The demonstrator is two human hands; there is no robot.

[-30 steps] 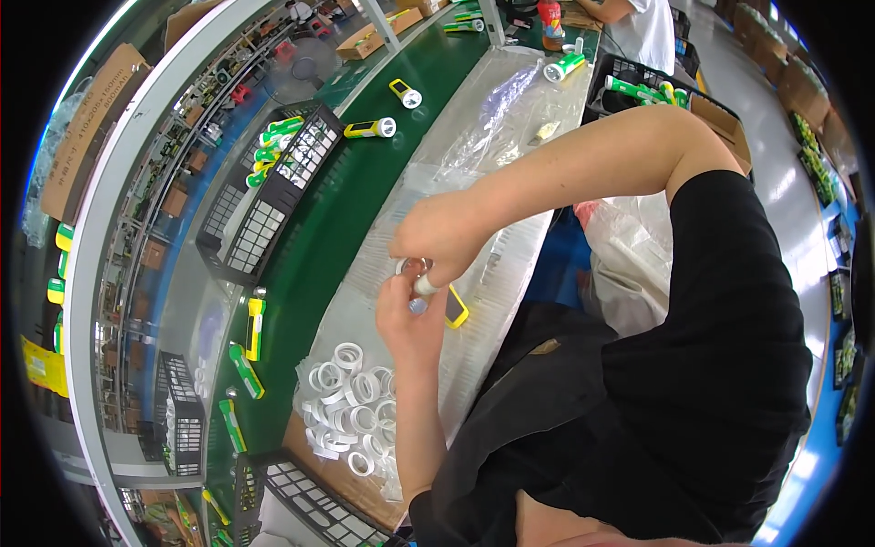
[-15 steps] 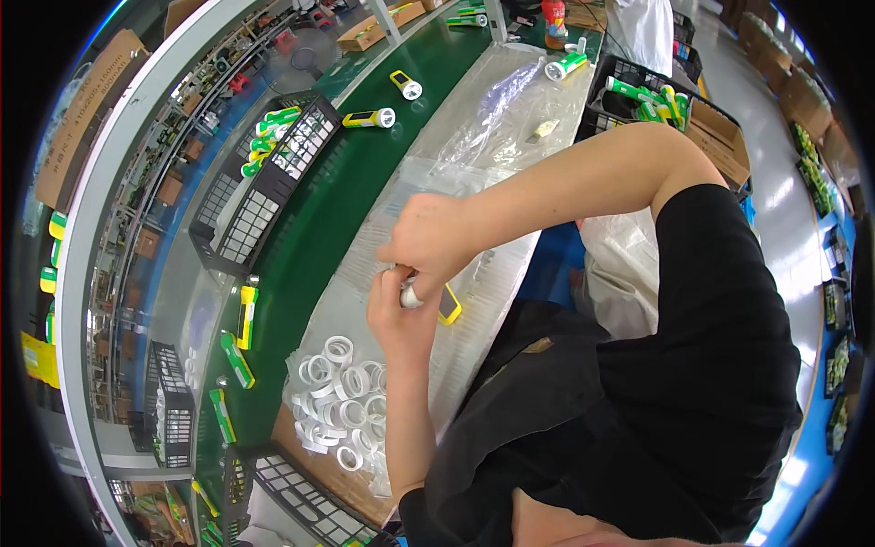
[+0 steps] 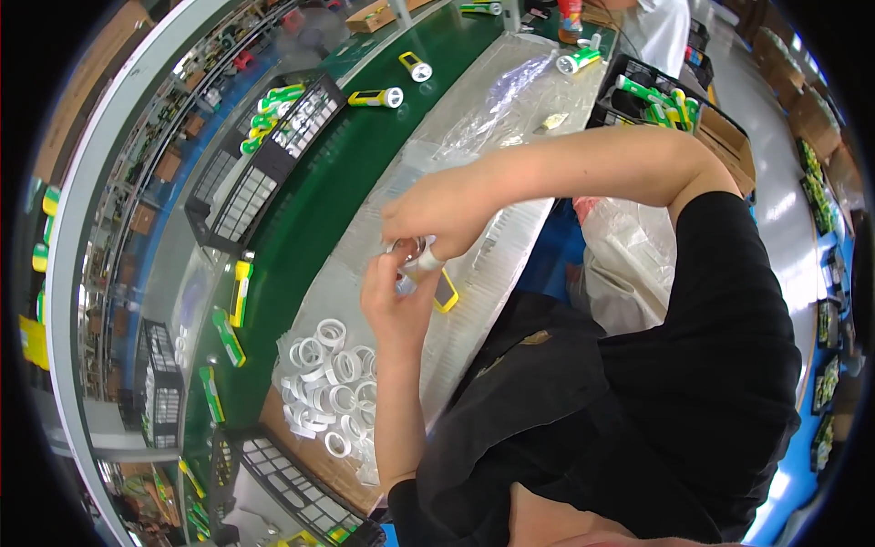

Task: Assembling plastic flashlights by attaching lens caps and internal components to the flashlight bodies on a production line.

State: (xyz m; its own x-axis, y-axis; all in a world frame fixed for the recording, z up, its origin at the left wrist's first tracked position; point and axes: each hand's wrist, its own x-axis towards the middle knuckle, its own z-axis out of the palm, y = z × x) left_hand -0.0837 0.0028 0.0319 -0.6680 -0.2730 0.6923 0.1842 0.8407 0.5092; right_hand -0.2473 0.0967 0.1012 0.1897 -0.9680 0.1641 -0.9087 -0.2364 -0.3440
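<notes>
Both hands meet over the plastic-covered worktop, around a flashlight with a yellow-edged body. Its pale head shows partly between the fingers. My left hand is closed around the head end from the near side, thumb and fingers bent. From above, my right hand curls its fingers over the same end, at what looks like a clear or shiny round piece; its exact kind is hidden by the fingers. Close to my left forearm lies a pile of loose white rings.
Across the green conveyor stands a black crate with green-and-white flashlights. Several flashlights lie along the belt, one yellow. A second black crate is at lower left. Beyond my right arm are another filled crate and a bottle.
My hands have parted slightly and the fingers have shifted, so more of the flashlight's head end shows between them. The whole view has moved a little.
</notes>
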